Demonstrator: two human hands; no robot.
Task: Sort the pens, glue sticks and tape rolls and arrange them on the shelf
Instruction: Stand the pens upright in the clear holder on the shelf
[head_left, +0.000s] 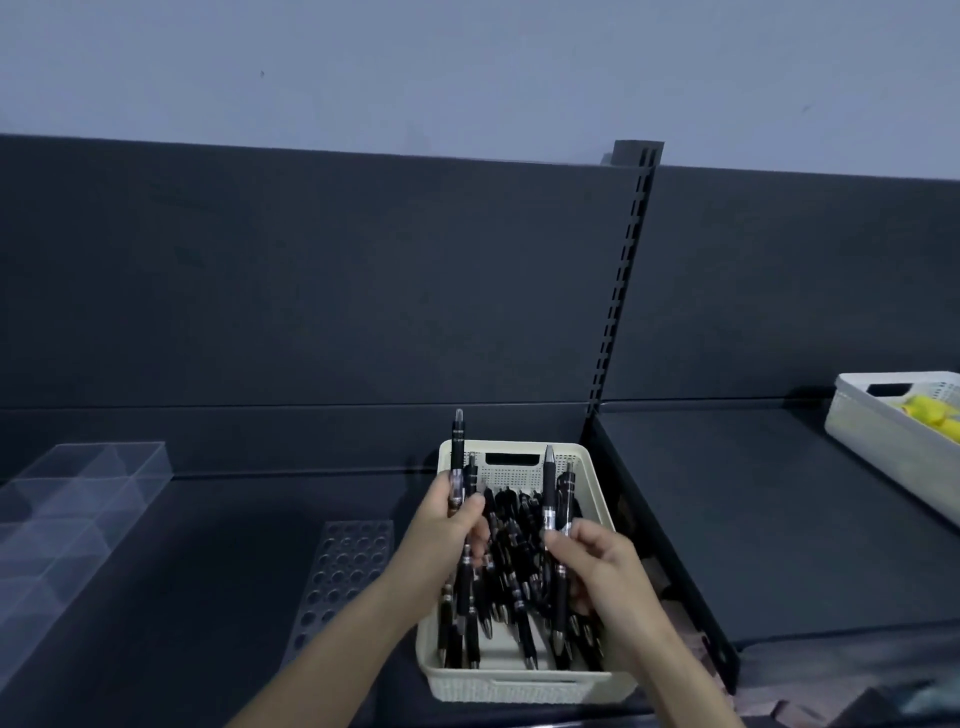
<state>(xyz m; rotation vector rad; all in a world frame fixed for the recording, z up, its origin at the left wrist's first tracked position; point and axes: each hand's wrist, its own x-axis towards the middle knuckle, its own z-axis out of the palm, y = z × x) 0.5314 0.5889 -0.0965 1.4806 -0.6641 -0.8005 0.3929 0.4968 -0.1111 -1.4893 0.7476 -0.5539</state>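
Note:
A cream plastic basket (519, 686) full of several black pens (511, 582) sits on the dark shelf (208, 597) in front of me. My left hand (441, 535) is closed around a few black pens held upright over the basket's left side. My right hand (597, 571) grips a few more pens upright over the basket's right side. Both hands hover just above the loose pens.
A grey perforated pen holder (343, 566) lies left of the basket. A clear acrylic divided organizer (72, 509) stands at far left. A white basket (883, 447) with yellow items sits on the right-hand shelf section, past the slotted upright (623, 291).

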